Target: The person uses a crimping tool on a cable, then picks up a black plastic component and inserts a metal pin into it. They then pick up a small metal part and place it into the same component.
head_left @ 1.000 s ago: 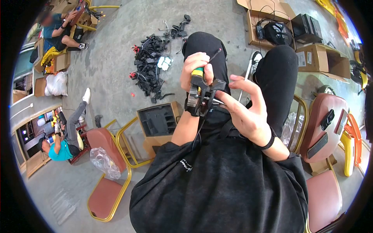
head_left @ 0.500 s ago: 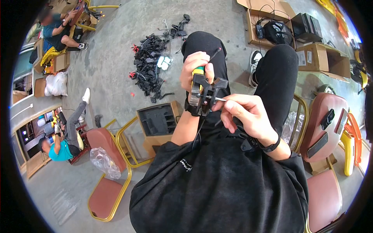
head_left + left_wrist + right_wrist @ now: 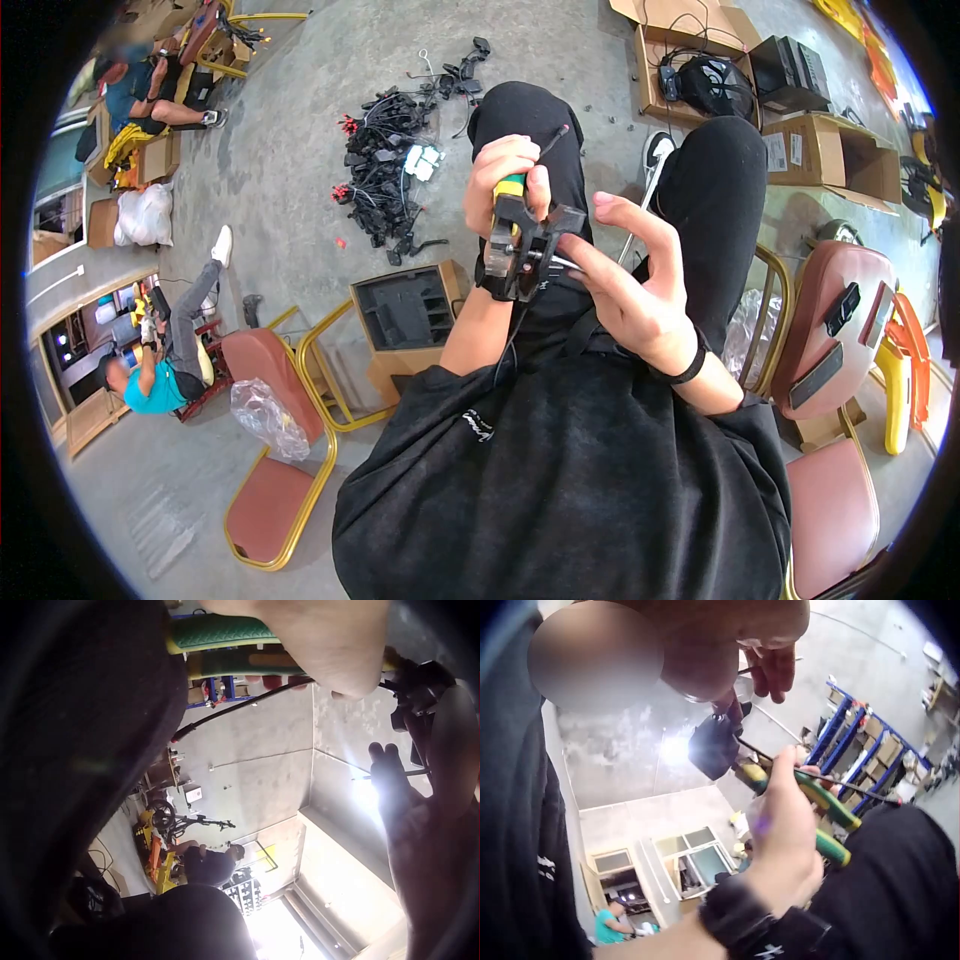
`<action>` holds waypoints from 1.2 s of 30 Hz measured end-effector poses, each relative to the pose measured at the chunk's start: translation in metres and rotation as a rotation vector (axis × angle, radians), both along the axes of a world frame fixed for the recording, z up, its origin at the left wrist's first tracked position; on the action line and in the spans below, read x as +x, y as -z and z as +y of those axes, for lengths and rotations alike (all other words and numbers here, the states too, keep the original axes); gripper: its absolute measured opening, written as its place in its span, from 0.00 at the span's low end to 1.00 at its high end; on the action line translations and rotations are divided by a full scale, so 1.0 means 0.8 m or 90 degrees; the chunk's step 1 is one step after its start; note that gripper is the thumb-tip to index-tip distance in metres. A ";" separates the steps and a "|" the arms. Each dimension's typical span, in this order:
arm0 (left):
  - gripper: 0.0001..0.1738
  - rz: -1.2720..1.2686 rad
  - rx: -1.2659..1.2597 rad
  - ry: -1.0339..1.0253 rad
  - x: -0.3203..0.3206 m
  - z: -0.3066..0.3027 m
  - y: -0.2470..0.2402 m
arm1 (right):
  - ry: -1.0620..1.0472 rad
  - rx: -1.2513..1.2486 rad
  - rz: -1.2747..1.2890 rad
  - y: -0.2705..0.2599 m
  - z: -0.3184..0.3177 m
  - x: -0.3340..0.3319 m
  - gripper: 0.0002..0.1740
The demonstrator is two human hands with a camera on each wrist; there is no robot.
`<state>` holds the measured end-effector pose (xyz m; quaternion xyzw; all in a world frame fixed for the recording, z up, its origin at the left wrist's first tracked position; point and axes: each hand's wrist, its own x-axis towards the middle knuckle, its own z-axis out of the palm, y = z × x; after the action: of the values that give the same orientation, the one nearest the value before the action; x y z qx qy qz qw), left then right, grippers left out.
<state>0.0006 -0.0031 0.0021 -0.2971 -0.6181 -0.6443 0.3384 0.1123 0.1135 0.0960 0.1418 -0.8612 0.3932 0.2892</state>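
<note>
My left hand (image 3: 492, 172) grips green-and-yellow-handled pliers (image 3: 833, 850) above my lap. At the pliers' head sits a black part (image 3: 535, 250) with a lever-like arm. A thin dark cable (image 3: 855, 787) with a red tip runs past the left hand. My right hand (image 3: 645, 305) is at the part's right side, one fingertip close against it and another finger raised. It holds a thin L-shaped metal rod, like a hex key (image 3: 637, 215); the short end meets the black part and the bend is hidden behind the fingers.
A heap of black parts with cables (image 3: 385, 170) lies on the concrete floor ahead. Beside me stand brown chairs (image 3: 275, 375) and an open cardboard box (image 3: 410, 310). More boxes (image 3: 830, 160) are at the right. Two people sit at the far left, one in teal (image 3: 158, 393).
My right fingers closed in on the short end half a second ago, then spread again; the rod's long arm now points up and forward. The left hand has hardly moved.
</note>
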 end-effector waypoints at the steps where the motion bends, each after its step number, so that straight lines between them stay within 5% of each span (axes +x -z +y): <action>1: 0.08 -0.004 -0.020 -0.004 0.000 -0.001 -0.001 | -0.002 -0.027 -0.031 -0.003 0.001 0.000 0.20; 7: 0.06 -0.020 -0.102 -0.006 0.003 -0.004 -0.004 | -0.097 -0.253 -0.216 -0.003 0.017 0.005 0.10; 9: 0.06 -0.028 -0.098 -0.012 0.007 -0.004 -0.008 | -0.162 -0.401 -0.429 -0.015 0.022 0.010 0.08; 12: 0.07 -0.017 -0.079 0.002 0.005 -0.001 -0.012 | -0.246 -0.508 -0.524 -0.031 0.033 0.012 0.09; 14: 0.07 -0.017 -0.071 0.001 0.004 -0.001 -0.014 | -0.176 -0.448 -0.245 -0.051 0.034 0.020 0.09; 15: 0.07 -0.024 -0.075 0.007 0.006 -0.004 -0.016 | -0.186 -0.443 -0.248 -0.068 0.041 0.036 0.09; 18: 0.07 -0.035 -0.060 -0.008 0.006 -0.004 -0.012 | 0.575 0.558 -0.922 -0.168 0.090 0.083 0.11; 20: 0.07 -0.046 -0.052 -0.012 0.008 -0.004 -0.012 | 0.510 0.546 -0.905 -0.206 0.074 0.046 0.11; 26: 0.14 -0.004 -0.032 -0.029 0.004 0.000 -0.009 | 0.228 0.419 -0.836 -0.168 0.058 0.040 0.10; 36: 0.14 -0.027 -0.039 -0.029 0.005 0.000 -0.015 | -0.020 0.194 -0.667 -0.131 0.073 0.057 0.08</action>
<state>0.0047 -0.0031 0.0140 -0.2792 -0.6515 -0.6233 0.3304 0.1580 0.1722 0.2005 -0.0199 -0.9349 0.2864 -0.2087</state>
